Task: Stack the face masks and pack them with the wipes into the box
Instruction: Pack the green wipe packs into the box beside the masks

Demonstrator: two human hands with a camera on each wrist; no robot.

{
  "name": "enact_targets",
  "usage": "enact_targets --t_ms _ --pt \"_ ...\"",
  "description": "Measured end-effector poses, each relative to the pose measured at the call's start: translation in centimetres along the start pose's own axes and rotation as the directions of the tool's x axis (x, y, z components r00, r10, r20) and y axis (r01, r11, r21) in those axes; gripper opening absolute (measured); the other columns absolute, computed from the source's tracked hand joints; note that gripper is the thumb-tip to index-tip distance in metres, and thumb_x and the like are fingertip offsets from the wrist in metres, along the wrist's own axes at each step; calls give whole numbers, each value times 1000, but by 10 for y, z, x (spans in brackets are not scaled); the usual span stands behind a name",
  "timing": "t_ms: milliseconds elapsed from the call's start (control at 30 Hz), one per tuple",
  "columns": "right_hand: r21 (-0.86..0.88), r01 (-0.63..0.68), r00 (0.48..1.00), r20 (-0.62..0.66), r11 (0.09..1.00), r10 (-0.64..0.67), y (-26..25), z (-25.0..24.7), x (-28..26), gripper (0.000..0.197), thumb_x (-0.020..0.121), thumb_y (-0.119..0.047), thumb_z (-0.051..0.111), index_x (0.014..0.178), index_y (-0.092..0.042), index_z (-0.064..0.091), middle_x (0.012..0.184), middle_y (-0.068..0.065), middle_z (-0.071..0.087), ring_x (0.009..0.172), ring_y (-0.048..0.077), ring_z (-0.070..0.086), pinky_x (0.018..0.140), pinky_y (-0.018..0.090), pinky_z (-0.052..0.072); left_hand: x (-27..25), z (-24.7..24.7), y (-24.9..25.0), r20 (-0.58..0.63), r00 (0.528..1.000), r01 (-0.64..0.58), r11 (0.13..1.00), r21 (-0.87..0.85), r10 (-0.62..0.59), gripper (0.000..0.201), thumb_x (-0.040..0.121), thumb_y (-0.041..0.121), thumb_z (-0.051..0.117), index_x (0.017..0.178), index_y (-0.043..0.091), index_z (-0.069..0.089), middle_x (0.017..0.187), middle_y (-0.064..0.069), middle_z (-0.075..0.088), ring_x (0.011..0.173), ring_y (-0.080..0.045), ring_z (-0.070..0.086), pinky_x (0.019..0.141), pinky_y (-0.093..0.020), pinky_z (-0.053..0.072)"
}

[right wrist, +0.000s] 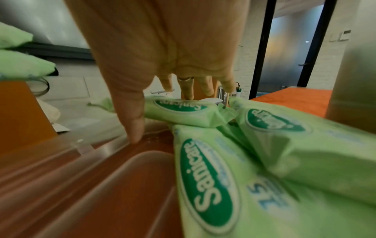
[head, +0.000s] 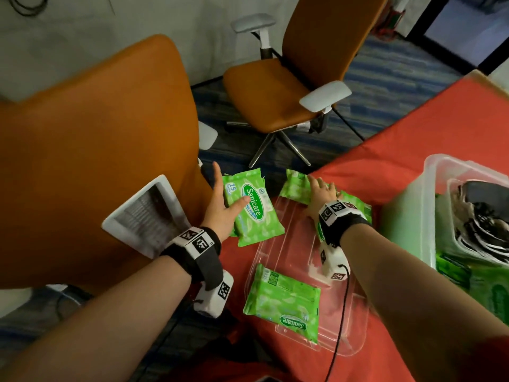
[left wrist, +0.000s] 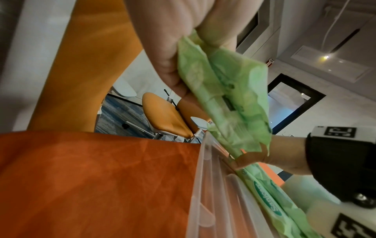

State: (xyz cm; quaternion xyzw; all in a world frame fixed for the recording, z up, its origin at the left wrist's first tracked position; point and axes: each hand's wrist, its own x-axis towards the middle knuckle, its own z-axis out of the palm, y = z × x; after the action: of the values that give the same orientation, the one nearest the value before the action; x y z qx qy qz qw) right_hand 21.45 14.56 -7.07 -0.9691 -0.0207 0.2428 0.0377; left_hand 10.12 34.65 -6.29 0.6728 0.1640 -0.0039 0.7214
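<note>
My left hand (head: 224,213) holds green Sanicare wipes packs (head: 252,208) lifted past the table's left edge, thumb on top and fingers underneath; the left wrist view shows two packs (left wrist: 225,90) in the grip. My right hand (head: 321,190) lies with straight, spread fingers over several wipes packs (head: 296,186) at the far end of a clear lid (head: 292,244). In the right wrist view its fingertips (right wrist: 188,95) touch the farthest pack (right wrist: 183,109) and the thumb touches the lid rim. One more pack (head: 283,299) lies on the lid's near end. Face masks (head: 484,216) sit in the clear box (head: 438,172).
The red-covered table (head: 413,139) ends just left of the lid. An orange chair back (head: 96,150) with a white tablet-like device (head: 146,213) stands close on the left. A second orange chair (head: 289,86) stands farther off. More green packs (head: 468,274) lie in the box.
</note>
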Motion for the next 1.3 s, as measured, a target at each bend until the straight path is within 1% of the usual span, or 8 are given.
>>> enact_targets --t_ms 200,400,500,633,800,933,1067,1300 --pt "14 9 994 -109 1000 -7 -8 5 -3 57 87 0 45 139 -18 30 151 10 25 136 34 24 109 55 20 -2 -1 3 28 1000 -13 992 124 9 32 94 3 48 124 14 57 112 5 56 83 20 56 67 1 41" --pt "120 31 905 -424 992 23 -20 -9 -23 40 89 -3 46 126 -14 37 132 12 46 122 33 42 97 46 31 2 6 1 9 999 30 992 126 -31 32 92 10 55 123 17 59 123 1 56 92 10 54 72 0 41" --pt "473 248 808 -583 845 89 -27 -27 -38 42 91 -2 39 133 -8 34 130 17 50 115 35 50 91 41 37 3 13 6 -8 997 75 991 111 -75 39 89 23 61 127 19 57 131 3 53 111 0 47 88 -10 36" --pt "720 409 883 -466 560 -46 -40 -35 -54 39 96 -14 44 134 -9 38 116 12 61 97 24 58 88 29 44 0 26 16 -27 994 111 994 3 -110 42 90 29 58 129 14 54 131 1 55 118 -8 49 93 -17 35" --pt "529 370 922 -307 763 -234 -39 -25 -61 33 95 -20 47 126 -11 54 118 16 62 110 29 57 88 26 39 -2 39 19 7 986 163 972 -171 -165 9 88 22 62 96 24 62 97 3 68 92 -14 65 83 -28 51" --pt "407 -21 949 -279 913 146 -6 -15 -49 36 92 -21 48 125 -8 52 128 23 48 121 35 42 97 33 34 -6 42 15 1 983 182 969 -165 -184 17 85 11 64 97 22 57 102 -4 66 94 -21 65 83 -35 51" --pt "406 -504 827 -28 762 561 35 4 -42 58 91 -30 49 141 -13 27 149 23 17 137 41 15 110 51 20 -12 39 9 1 981 194 967 -164 -196 35 86 7 63 116 19 49 112 -5 63 107 -27 61 92 -43 50" --pt "524 -537 768 -21 661 640 48 20 -43 84 76 -43 66 142 -18 20 140 24 31 129 38 31 105 47 26 -19 32 3 24 986 165 985 -52 -164 105 84 4 64 144 43 -13 148 4 33 126 -15 45 101 -40 42"
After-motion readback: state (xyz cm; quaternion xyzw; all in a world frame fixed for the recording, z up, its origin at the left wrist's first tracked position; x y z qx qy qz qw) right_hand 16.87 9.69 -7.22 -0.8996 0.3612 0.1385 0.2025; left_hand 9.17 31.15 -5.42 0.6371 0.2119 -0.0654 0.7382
